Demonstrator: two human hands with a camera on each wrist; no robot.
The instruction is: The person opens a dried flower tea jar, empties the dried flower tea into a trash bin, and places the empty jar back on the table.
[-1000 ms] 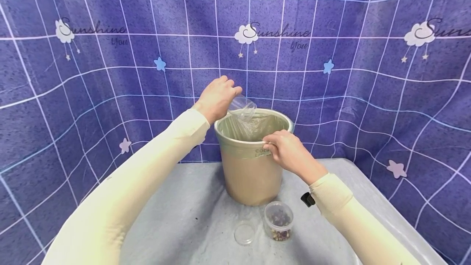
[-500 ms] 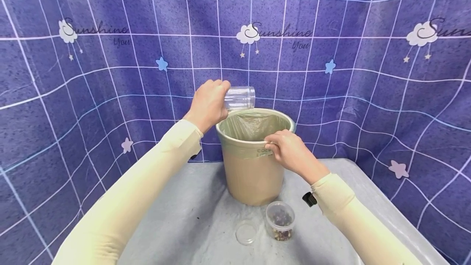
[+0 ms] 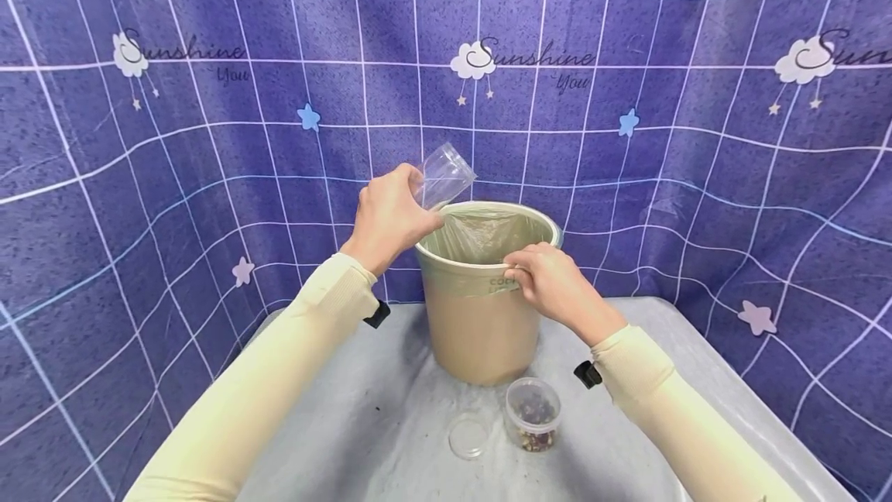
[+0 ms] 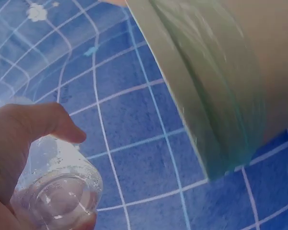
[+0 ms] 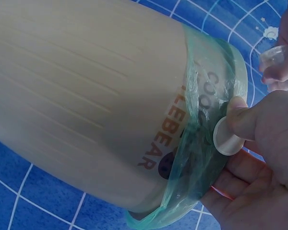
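Observation:
A clear plastic jar (image 3: 446, 177) is held in my left hand (image 3: 392, 215), tilted with its mouth pointing up and right, above the left side of the trash bin's rim. In the left wrist view, the jar's round base (image 4: 62, 199) faces the camera, and the jar looks see-through with small specks on its wall. My right hand (image 3: 554, 281) grips the near right rim of the beige trash bin (image 3: 481, 339). The right wrist view shows the thumb on a pale round tab (image 5: 227, 138) at that rim. A thin green bag (image 5: 204, 96) lines the bin and folds over its edge.
In front of the bin stands a clear tub (image 3: 533, 414) with dark and light bits inside. A clear round lid (image 3: 468, 438) lies left of it on the grey-covered table (image 3: 334, 417). A blue checked curtain (image 3: 530, 37) hangs close behind and at both sides.
My left hand has drawn back left, turning the jar from mouth-down over the bin, through level, to mouth-up. The right hand has stayed at the rim.

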